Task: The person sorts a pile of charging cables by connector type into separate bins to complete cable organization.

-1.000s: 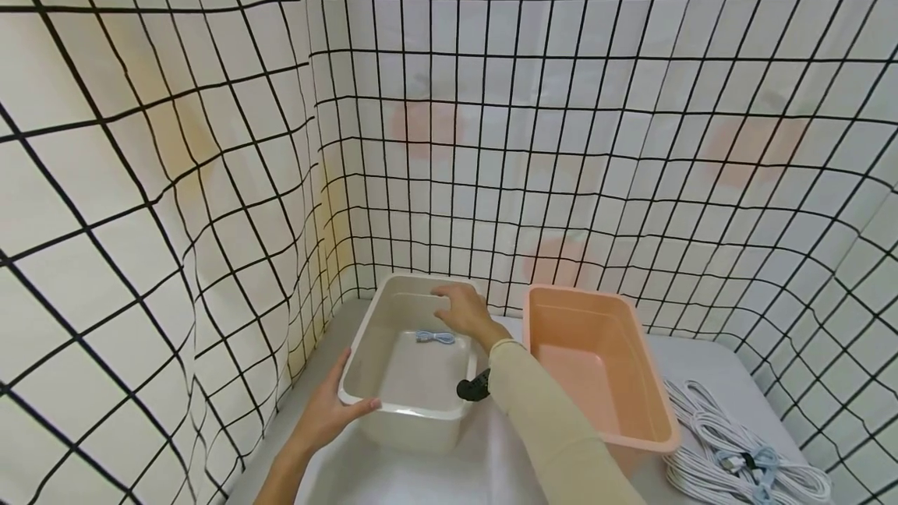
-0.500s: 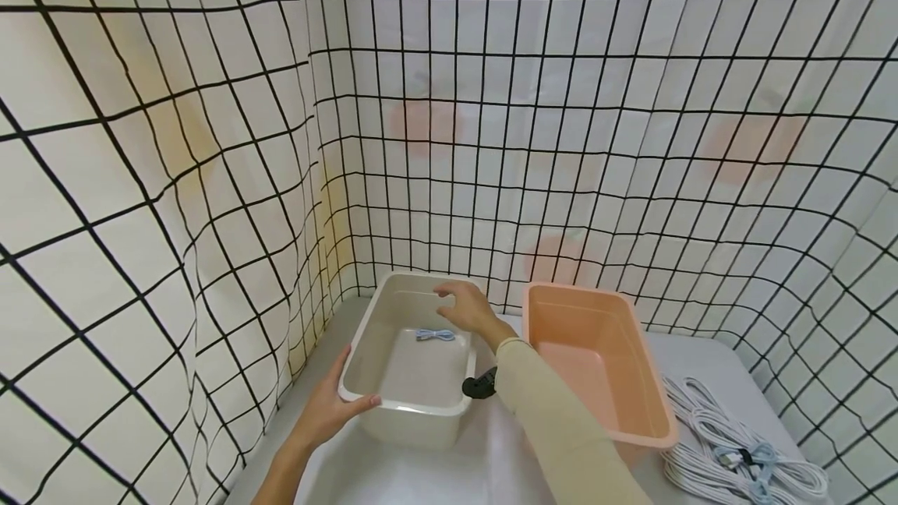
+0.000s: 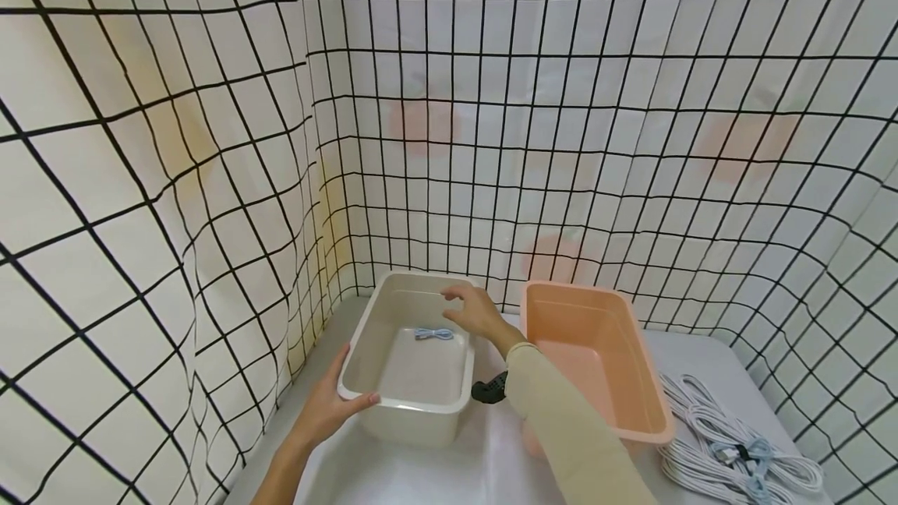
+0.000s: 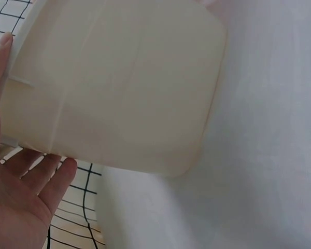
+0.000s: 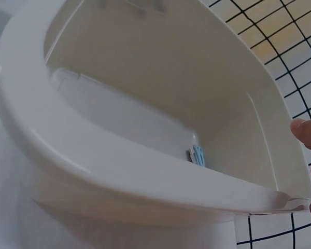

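Note:
In the head view, my left hand [image 3: 326,407] holds the near left corner of a cream plastic bin [image 3: 428,407]. Its thumb lies over the rim and the other fingers rest along the outer side, as the left wrist view shows of the hand [image 4: 23,202] too. A small bundled light-blue cable [image 3: 433,333] lies on the bin's floor. Over the right rim hovers my right hand [image 3: 477,312], fingers loosely bent, with nothing visible between them. At the edge of the right wrist view are fingertips [image 5: 308,132], apart from the rim; the cable [image 5: 197,155] is partly hidden behind it.
To the right stands a peach plastic bin [image 3: 596,302]. Beyond it, a large coil of white cables [image 3: 730,443], tied with light-blue bands, lies on the white table surface [image 3: 701,349]. Black grid netting [image 3: 491,178] encloses the back and sides.
My right hand has drifted slightly right, toward the bin's right rim. The left hand, the bin and the small cable look nearly unchanged.

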Motion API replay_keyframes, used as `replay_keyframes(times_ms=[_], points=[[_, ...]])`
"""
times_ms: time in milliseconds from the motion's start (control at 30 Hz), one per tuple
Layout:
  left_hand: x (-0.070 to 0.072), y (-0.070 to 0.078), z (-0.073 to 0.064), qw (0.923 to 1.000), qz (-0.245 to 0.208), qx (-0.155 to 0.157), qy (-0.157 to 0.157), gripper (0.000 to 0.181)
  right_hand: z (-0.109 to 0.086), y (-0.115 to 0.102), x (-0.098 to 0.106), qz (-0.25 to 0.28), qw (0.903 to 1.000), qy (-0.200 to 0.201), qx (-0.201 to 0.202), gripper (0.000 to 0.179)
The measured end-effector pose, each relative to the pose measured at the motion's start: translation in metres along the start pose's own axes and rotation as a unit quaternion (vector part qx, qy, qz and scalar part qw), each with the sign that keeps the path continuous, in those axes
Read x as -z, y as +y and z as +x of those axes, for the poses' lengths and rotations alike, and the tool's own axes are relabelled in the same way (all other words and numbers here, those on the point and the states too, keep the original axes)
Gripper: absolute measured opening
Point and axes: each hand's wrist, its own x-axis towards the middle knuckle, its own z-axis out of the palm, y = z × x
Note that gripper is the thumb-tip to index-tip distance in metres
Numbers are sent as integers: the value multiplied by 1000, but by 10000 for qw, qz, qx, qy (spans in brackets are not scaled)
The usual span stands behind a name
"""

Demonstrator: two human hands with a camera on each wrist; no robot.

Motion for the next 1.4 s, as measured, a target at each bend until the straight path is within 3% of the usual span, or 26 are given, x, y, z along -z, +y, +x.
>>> replay_keyframes(times_ms=[400, 733, 1067, 1400], points=[[1, -1, -1, 10000, -85, 36, -21, 113, -2, -6, 6, -36, 9999, 18, 115, 43], [-2, -4, 1, 9997, -214, 19, -73, 113, -13, 4, 21, 140, 9996, 238, 52, 43], [-2, -3, 1, 9991, -406, -79, -110, 112, -22, 8, 40, 123, 9999, 102, -55, 43], [-2, -3, 0, 9996, -246, 35, -91, 113, -30, 11, 48, 128, 9998, 50, -175, 44]])
